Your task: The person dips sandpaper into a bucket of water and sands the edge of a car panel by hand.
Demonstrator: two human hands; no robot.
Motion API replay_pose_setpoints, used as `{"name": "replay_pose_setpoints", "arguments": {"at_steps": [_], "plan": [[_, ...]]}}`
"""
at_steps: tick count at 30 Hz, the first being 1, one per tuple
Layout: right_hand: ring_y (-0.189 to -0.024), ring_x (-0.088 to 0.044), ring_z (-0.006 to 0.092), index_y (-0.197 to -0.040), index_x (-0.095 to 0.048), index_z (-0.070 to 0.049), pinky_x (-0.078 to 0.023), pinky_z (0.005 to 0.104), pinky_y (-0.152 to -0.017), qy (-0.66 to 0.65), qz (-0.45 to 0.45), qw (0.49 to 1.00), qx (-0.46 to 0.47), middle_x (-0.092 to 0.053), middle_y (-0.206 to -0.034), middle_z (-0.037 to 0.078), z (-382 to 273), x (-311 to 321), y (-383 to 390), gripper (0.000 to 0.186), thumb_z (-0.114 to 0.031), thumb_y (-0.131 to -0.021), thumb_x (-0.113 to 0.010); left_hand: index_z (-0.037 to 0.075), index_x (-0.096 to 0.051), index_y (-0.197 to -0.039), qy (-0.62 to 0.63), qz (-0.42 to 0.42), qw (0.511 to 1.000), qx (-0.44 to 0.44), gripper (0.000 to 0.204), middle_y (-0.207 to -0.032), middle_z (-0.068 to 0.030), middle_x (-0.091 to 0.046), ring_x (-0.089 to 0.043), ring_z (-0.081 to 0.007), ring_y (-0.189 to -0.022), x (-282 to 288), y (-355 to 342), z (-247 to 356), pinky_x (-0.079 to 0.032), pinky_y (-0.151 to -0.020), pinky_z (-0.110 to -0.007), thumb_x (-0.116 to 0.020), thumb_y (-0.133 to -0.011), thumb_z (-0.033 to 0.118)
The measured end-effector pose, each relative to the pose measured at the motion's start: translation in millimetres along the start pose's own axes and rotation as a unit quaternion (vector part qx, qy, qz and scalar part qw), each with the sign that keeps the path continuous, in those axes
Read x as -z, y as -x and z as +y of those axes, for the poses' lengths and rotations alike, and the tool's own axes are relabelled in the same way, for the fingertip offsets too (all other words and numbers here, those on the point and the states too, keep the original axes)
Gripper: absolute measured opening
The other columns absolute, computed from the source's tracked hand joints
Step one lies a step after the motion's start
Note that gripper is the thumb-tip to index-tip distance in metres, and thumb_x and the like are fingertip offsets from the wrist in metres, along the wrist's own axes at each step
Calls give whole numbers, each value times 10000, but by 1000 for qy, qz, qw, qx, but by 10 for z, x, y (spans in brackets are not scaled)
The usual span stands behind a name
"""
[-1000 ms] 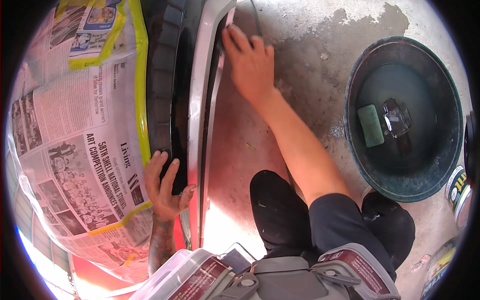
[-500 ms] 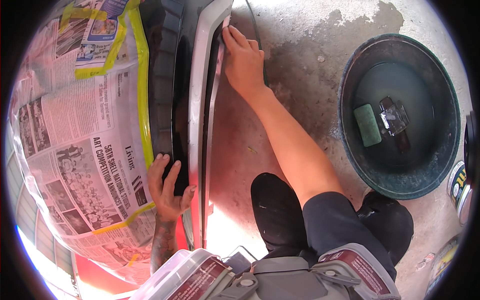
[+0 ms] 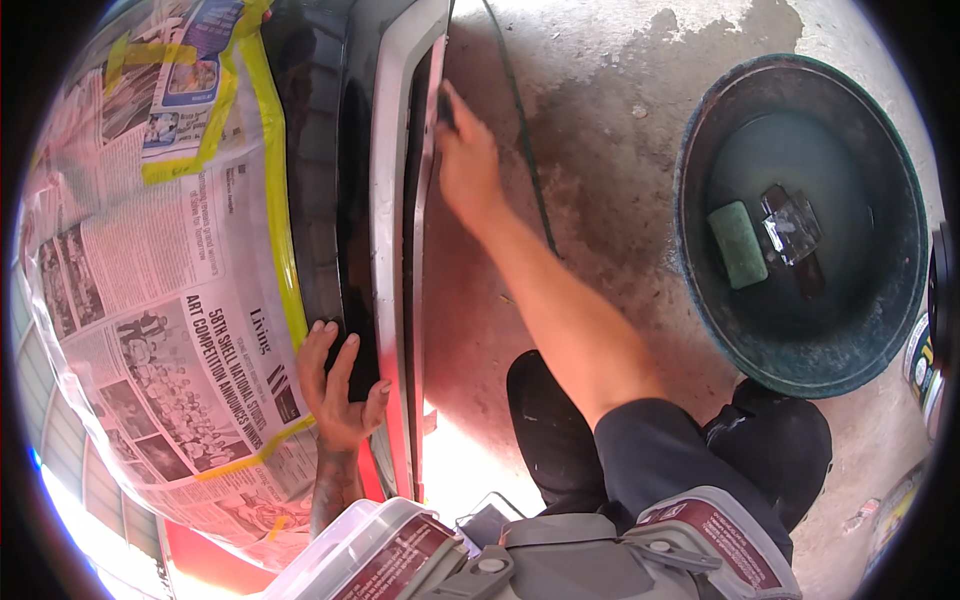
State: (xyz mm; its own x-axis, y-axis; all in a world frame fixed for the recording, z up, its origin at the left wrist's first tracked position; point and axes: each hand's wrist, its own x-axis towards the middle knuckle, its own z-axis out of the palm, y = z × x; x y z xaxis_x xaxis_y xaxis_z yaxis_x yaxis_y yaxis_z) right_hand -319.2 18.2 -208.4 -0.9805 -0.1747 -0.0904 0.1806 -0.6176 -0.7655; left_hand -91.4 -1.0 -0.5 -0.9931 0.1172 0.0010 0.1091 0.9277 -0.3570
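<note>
My right hand (image 3: 468, 170) is closed against the outer edge of the grey trim strip (image 3: 392, 200). A small dark piece (image 3: 446, 108) shows between its fingers; its kind I cannot make out. Lower down, my left hand (image 3: 343, 395) lies with fingers apart on the glossy black car body panel (image 3: 355, 250), at the border of the taped paper. Newspaper (image 3: 110, 260) covers the rounded body at the left, held along its edge by yellow masking tape (image 3: 272, 170). A dark gap runs between the grey strip and its outer lip.
On the concrete floor (image 3: 600, 130) at the right stands a dark green basin (image 3: 690, 260) of cloudy water. It holds a green block (image 3: 738, 245) and a clear plastic piece (image 3: 792, 232). Cans sit at the far right rim. A thin dark hose (image 3: 525, 130) crosses the floor.
My right hand has slid down along the strip's outer edge, toward me, and the dark piece now shows in it. My left hand stays on the panel. The view has shifted slightly.
</note>
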Motion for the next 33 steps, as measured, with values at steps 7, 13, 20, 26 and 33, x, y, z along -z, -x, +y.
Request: {"name": "replay_pose_setpoints", "arguments": {"at_steps": [7, 13, 20, 26, 33], "plan": [[-1121, -537, 396, -1480, -456, -112, -412, 419, -1002, 44, -15, 999, -3, -602, -1247, 241, 167, -50, 494, 554, -67, -933, -536, 4, -619, -1259, -2, -2, 1000, -2, 565, -1357, -201, -529, -505, -401, -1265, -4, 11, -13, -416, -1042, -522, -636, -930, 464], [-1068, -557, 371, -1448, -485, -84, -436, 419, -976, 99, 19, 994, 49, -519, -1462, 130, 76, -9, -71, 553, -36, -900, -543, 9, -616, -1264, -5, -4, 1000, 1, 577, -1361, -198, -526, -506, -399, -1265, -4, 17, -12, -419, -1040, -519, -630, -932, 481], [-1129, -554, 335, -1435, -496, -130, -423, 439, -915, 295, -2, 943, 154, -584, -1360, 82, 24, 133, 26, 547, -75, -893, -540, 7, -613, -1272, 2, -2, 1000, 1, 571, -1359, -198, -529, -508, -399, -1261, 6, 13, -15, -420, -1039, -519, -642, -931, 464], [-1136, -545, 294, -1410, -529, -160, -404, 428, -849, 519, 23, 798, 305, -529, -1442, -30, -20, 284, -192, 501, -148, -910, -543, 11, -612, -1281, 10, 0, 1000, 6, 582, -1365, -200, -527, -509, -403, -1261, 1, 8, 4, -414, -1044, -521, -656, -922, 467], [-1103, -525, 242, -1308, -627, -161, -399, 383, -811, 562, -119, 745, 340, -512, -1458, -49, -190, 402, 162, 448, -135, -864, -571, 1, -617, -1275, 15, 1, 1000, 2, 586, -1363, -203, -530, -502, -401, -1272, 14, 7, -14, -410, -1051, -520, -662, -918, 464]]}}
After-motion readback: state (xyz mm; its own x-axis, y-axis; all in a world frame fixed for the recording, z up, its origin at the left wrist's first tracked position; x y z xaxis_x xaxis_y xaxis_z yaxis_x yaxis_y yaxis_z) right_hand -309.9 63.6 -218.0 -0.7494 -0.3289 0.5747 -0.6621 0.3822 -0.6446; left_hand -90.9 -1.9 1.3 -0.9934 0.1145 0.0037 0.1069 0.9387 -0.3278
